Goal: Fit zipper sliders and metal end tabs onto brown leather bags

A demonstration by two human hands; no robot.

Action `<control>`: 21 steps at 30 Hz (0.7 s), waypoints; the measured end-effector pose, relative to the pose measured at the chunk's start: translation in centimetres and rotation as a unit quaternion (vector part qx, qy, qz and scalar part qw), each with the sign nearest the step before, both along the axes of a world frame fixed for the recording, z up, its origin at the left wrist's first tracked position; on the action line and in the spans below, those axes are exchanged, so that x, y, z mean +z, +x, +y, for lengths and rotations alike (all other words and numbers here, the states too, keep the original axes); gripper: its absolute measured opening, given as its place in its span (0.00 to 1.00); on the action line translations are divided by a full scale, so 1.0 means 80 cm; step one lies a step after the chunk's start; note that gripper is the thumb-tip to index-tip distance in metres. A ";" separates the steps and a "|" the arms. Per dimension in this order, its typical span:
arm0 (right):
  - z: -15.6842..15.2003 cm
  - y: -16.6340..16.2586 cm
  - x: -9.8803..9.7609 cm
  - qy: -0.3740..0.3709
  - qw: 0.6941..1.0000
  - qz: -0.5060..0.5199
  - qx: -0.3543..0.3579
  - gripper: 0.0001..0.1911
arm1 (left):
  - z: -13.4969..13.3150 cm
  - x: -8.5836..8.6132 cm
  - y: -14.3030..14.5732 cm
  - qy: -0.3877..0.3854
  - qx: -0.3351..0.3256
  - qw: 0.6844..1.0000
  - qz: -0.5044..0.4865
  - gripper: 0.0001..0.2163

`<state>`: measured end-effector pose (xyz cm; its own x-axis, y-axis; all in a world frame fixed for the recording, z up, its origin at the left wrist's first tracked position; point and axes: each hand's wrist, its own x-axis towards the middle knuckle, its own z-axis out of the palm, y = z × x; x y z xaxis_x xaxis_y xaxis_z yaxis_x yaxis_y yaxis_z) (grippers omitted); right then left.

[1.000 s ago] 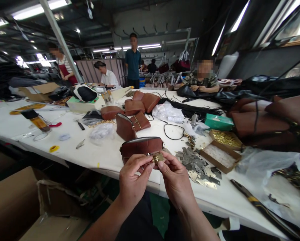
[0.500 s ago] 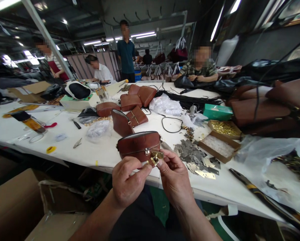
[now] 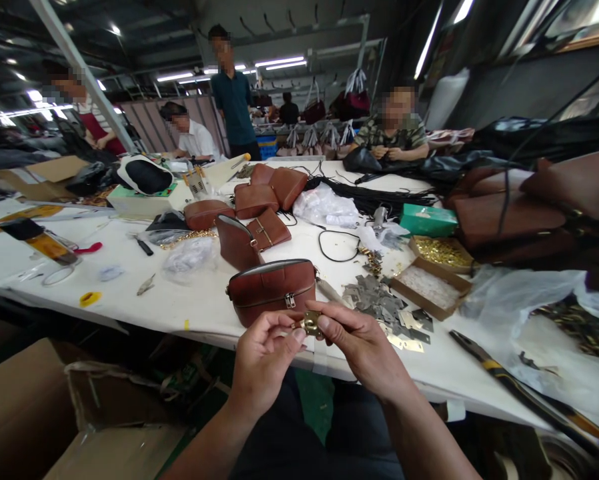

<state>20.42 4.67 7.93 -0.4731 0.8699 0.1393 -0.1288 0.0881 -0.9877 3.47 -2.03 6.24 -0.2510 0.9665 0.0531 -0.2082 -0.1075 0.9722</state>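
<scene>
Both my hands meet over the near edge of the white table (image 3: 189,307). My left hand (image 3: 262,360) and my right hand (image 3: 362,347) pinch a small brass clasp (image 3: 310,323) between their fingertips. Just behind the clasp a small brown leather purse (image 3: 272,289) with a zip stands upright on the table. To the right of my right hand lies a heap of flat grey and brass metal plates (image 3: 379,303).
More brown purses (image 3: 252,230) stand farther back, beside clear plastic bags (image 3: 324,207) and black cords. Cardboard trays of brass parts (image 3: 439,253) and a green box (image 3: 427,219) sit right. A black and yellow tool (image 3: 509,390) lies near right. Cardboard boxes (image 3: 29,400) are below left. Several people work beyond.
My hands have turned the brass clasp and lowered it slightly, and the view has shifted a little to the right. The purse has stayed on the table.
</scene>
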 end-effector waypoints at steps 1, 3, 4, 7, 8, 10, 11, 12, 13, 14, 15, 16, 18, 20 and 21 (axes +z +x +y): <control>0.003 0.002 0.001 0.014 1.000 -0.016 0.016 0.16 | 0.001 -0.004 0.002 -0.016 -0.013 0.999 -0.035 0.13; 0.006 0.000 0.000 0.037 0.999 -0.036 0.014 0.16 | 0.004 -0.008 0.004 -0.037 -0.016 0.996 -0.086 0.14; 0.006 -0.004 -0.002 0.047 0.998 -0.037 -0.014 0.16 | 0.006 -0.009 0.005 -0.041 -0.006 0.994 -0.103 0.15; -0.006 -0.020 -0.013 0.080 0.980 -0.026 -0.181 0.10 | 0.008 -0.010 0.009 -0.024 0.046 0.990 -0.133 0.15; -0.012 -0.025 -0.016 0.087 0.970 -0.030 -0.226 0.08 | 0.008 -0.012 0.012 -0.012 0.059 0.989 -0.135 0.14; -0.023 -0.032 -0.023 0.085 0.963 -0.042 -0.254 0.12 | 0.007 -0.016 0.018 0.016 0.067 0.990 -0.121 0.13; -0.027 -0.035 -0.026 0.070 0.966 -0.041 -0.244 0.14 | 0.005 -0.020 0.022 0.028 0.066 0.992 -0.104 0.12; -0.029 -0.036 -0.028 0.046 0.973 -0.033 -0.225 0.15 | 0.004 -0.023 0.024 0.038 0.062 0.994 -0.080 0.10; -0.030 -0.037 -0.031 0.016 0.978 -0.016 -0.205 0.15 | 0.002 -0.027 0.026 0.047 0.060 0.996 -0.046 0.09; -0.029 -0.037 -0.034 -0.016 0.982 0.004 -0.190 0.14 | 0.001 -0.029 0.025 0.056 0.059 0.997 -0.002 0.07; -0.026 -0.037 -0.036 -0.045 0.983 0.023 -0.178 0.14 | 0.000 -0.031 0.022 0.069 0.058 0.995 0.053 0.05; -0.023 -0.037 -0.038 -0.066 0.982 0.039 -0.171 0.13 | 0.001 -0.030 0.016 0.092 0.057 0.987 0.120 0.04; -0.016 -0.036 -0.040 -0.073 0.981 0.055 -0.173 0.11 | 0.007 -0.024 -0.006 0.164 0.064 0.946 0.273 0.05; -0.009 -0.038 -0.041 -0.047 0.981 0.049 -0.184 0.10 | 0.019 -0.011 -0.037 0.243 0.102 0.869 0.418 0.12; -0.005 -0.040 -0.042 -0.028 0.981 0.039 -0.189 0.10 | 0.027 -0.004 -0.054 0.267 0.134 0.826 0.478 0.17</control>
<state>17.20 4.27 4.59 -0.1050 0.9886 0.1082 -0.1721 0.0891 -0.9810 -0.84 0.15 5.94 -0.0484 0.6573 0.7521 0.7279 -0.4924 0.4772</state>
